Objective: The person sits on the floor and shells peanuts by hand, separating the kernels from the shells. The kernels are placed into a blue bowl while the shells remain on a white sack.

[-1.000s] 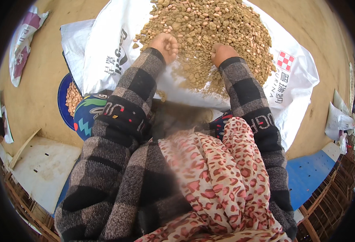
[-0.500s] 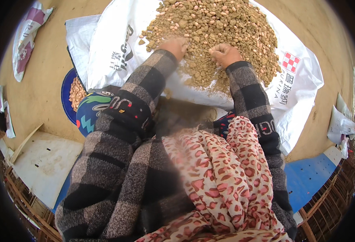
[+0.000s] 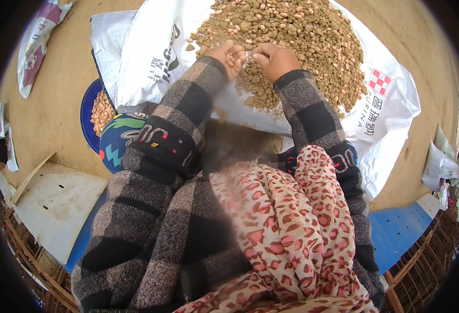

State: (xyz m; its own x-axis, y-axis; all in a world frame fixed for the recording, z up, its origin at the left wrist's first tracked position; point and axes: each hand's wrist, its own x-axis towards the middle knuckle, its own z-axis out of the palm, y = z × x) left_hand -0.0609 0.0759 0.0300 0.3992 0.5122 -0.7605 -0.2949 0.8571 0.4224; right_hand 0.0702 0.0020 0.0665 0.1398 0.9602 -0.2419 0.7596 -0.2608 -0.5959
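A wide pile of brown clods mixed with pink peanuts point(image 3: 307, 52) lies spread on a white sack point(image 3: 386, 130). My left hand point(image 3: 230, 60) is curled palm-up at the pile's near left, holding several peanuts in its fingers. Just right of it, over the pile, my right hand point(image 3: 274, 62) is pinched, its fingertips close to my left hand on a small pale bit that I cannot make out. A blue basin point(image 3: 88, 128) of peanuts point(image 3: 103, 110) stands at the left, partly hidden behind my patterned left knee point(image 3: 117, 146).
A tan floor point(image 3: 49, 125) surrounds the sack. A purple-and-white bag point(image 3: 39, 49) lies at the upper left, white bags point(image 3: 438, 161) at the right. A pale board point(image 3: 57, 208), a blue panel point(image 3: 396, 229) and rusty bars point(image 3: 420, 261) are along the lower sides.
Both hands have shifted slightly, the right one up and leftward to meet the left. My left hand has turned so that the peanuts in it show more clearly.
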